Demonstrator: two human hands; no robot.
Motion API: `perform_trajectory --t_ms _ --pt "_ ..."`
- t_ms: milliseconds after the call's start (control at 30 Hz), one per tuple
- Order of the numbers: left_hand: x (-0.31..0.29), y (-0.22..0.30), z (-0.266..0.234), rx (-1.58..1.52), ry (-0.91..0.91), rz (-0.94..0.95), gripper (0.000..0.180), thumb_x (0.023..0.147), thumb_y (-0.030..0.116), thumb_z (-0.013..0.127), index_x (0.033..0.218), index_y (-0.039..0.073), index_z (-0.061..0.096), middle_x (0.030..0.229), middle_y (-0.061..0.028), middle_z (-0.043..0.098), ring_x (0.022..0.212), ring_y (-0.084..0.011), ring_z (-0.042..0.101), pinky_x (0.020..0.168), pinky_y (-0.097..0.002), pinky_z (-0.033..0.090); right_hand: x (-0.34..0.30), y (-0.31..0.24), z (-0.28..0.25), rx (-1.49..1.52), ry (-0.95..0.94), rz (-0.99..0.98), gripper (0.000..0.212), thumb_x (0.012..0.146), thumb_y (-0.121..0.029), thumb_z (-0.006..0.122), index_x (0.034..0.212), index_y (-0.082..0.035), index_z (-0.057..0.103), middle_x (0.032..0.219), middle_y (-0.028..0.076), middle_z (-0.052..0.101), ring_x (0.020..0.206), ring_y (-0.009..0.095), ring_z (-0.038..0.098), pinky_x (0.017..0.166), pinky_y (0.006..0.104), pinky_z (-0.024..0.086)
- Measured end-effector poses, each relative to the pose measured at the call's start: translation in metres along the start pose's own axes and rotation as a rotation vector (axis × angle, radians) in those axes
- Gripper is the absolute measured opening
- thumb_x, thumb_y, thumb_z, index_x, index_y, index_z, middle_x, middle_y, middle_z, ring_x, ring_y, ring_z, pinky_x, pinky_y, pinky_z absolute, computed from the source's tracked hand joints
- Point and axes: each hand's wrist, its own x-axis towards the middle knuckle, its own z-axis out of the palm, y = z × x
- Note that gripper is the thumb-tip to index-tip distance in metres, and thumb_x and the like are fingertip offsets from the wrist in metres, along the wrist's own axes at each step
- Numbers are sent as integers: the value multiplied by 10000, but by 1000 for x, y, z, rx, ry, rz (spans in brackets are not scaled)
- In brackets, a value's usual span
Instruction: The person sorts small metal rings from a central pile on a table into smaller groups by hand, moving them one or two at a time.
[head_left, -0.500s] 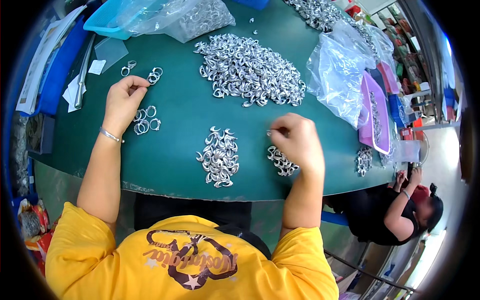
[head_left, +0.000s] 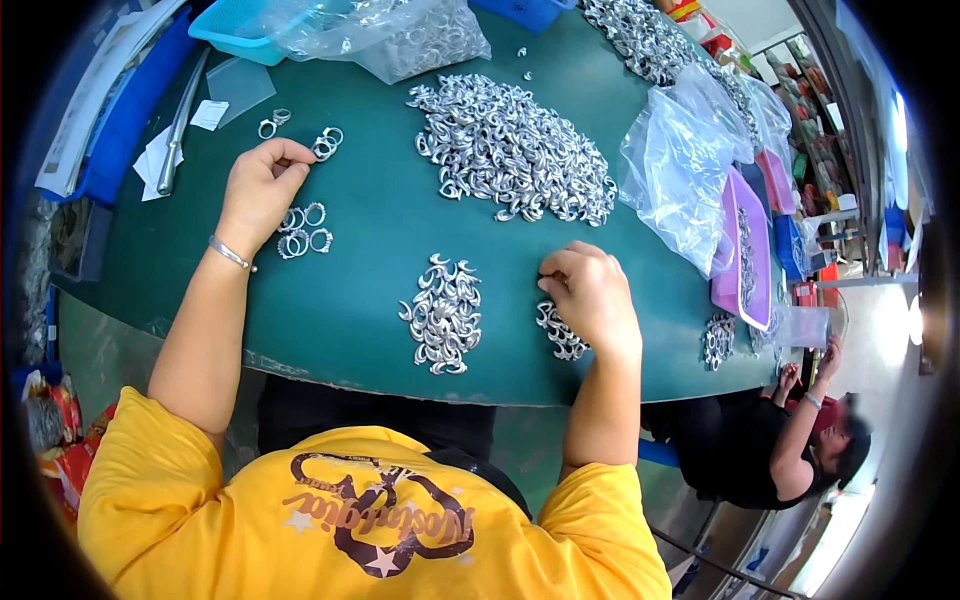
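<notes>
My left hand (head_left: 265, 188), with a bracelet at its wrist, pinches at the near edge of a small cluster of silver rings (head_left: 327, 143) on the green table (head_left: 360, 250). Below it lie several more rings (head_left: 303, 230), and two others (head_left: 272, 124) sit beyond. My right hand (head_left: 592, 300) has its thumb and forefinger closed together over a small pile of curved silver metal pieces (head_left: 560, 335). Whatever its fingertips hold is too small and hidden to name. Between my hands is another pile of such curved pieces (head_left: 442, 318), and a much larger heap (head_left: 515, 150) lies farther back.
At the back left stand a turquoise basket (head_left: 235, 35) and a clear bag of metal pieces (head_left: 435, 45). A tapered metal rod (head_left: 180, 130) lies at left. Rightward are a crumpled plastic bag (head_left: 670, 165), a purple tray (head_left: 730, 265) and a seated person (head_left: 770, 450).
The whole view has shifted slightly. My right hand has closed its pinch lower over the small pile; the bit of metal seen at its fingertips is now hidden. My left hand stays at the rings.
</notes>
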Motion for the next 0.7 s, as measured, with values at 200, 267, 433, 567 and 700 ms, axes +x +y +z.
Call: perform_trajectory --t_ms 200,267,433,567,700 --pt "0 4 -1 11 -7 12 106 860 -8 613 940 -4 683 815 2 645 730 -62 564 681 -207 464 -13 25 -31 155 -186 248 128 675 -14 750 783 -34 684 775 97 626 737 281 639 659 385 503" --pt "0 4 -1 16 1 10 101 859 -8 613 933 -5 682 813 2 647 723 -62 565 674 -208 465 -4 21 -31 162 -87 125 112 730 -22 724 838 -36 700 787 112 630 762 299 640 676 385 509" --pt "-1 6 0 25 -7 -17 98 863 -11 614 936 0 679 812 4 646 725 -60 568 664 -204 462 49 -20 16 129 244 -197 96 780 -38 683 876 -48 685 824 128 610 780 329 623 692 428 508" --pt "-2 7 0 0 -13 -4 89 872 -3 621 939 3 679 813 3 645 733 -60 571 665 -201 462 47 -12 33 119 222 -192 65 775 -37 692 837 -40 676 784 124 594 752 329 620 678 429 511" --pt "-2 6 -1 13 -19 -6 89 871 -1 619 935 4 680 808 4 644 726 -58 566 657 -202 460 35 -2 22 246 229 -66 68 766 0 693 822 -29 667 798 129 628 749 332 631 681 414 518"
